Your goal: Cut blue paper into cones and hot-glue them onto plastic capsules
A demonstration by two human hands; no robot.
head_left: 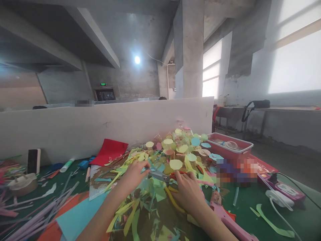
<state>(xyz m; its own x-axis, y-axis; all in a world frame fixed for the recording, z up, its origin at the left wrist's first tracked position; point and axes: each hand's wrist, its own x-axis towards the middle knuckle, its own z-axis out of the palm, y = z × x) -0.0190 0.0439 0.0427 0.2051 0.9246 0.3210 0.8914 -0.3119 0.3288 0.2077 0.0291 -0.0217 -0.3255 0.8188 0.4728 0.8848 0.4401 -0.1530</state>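
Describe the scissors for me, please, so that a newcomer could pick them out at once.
Find the long white board and come toward the person, to the heap of cut paper. At its near side, the right hand holds the scissors, blades pointing toward the left hand. Their grey blades set them apart from the yellow, green and blue paper scraps around them.
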